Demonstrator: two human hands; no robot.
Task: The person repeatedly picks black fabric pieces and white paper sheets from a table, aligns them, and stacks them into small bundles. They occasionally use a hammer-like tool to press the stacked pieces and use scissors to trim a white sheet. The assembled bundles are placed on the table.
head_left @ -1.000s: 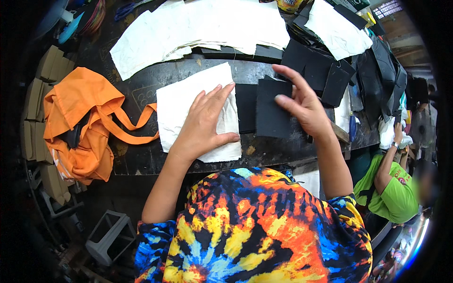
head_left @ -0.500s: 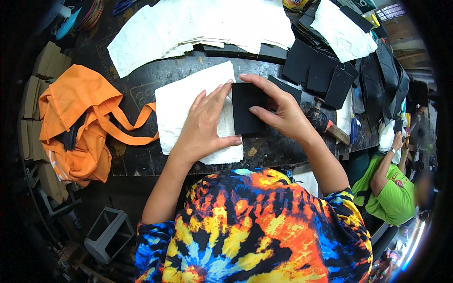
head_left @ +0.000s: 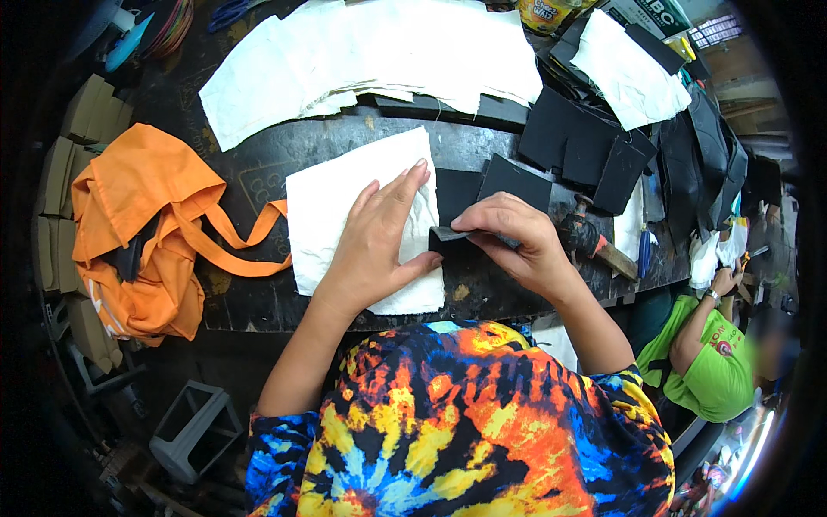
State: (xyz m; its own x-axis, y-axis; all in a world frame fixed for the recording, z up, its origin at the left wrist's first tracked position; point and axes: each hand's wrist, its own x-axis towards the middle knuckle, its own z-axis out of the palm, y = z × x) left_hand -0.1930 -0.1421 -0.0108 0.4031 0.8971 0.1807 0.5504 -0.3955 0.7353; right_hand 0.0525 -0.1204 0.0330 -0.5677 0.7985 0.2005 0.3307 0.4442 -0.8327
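Observation:
My left hand [head_left: 376,234] lies spread over a white cloth piece [head_left: 323,200] on the dark table, its fingers apart. Just to its right, my right hand [head_left: 515,237] pinches a thin black piece [head_left: 448,233] between thumb and fingers. That piece is tilted up, so mostly its edge shows, and it reaches the cloth's right border near my left thumb. Beyond my right hand, two flat black pieces [head_left: 514,182] rest side by side on the table. A hammer with a wooden handle [head_left: 617,259] lies to the right of that hand.
White cloth pieces [head_left: 370,52] spread along the back. Black sheets [head_left: 594,142] pile up at the back right. An orange bag [head_left: 146,233] with straps sits at the left. A grey stool [head_left: 196,431] stands below. A co-worker in a green shirt [head_left: 711,362] is at the right.
My right hand has tipped the black piece up from lying flat at the cloth's edge and drawn it nearer to me, uncovering another black piece behind. My left hand stays on the cloth.

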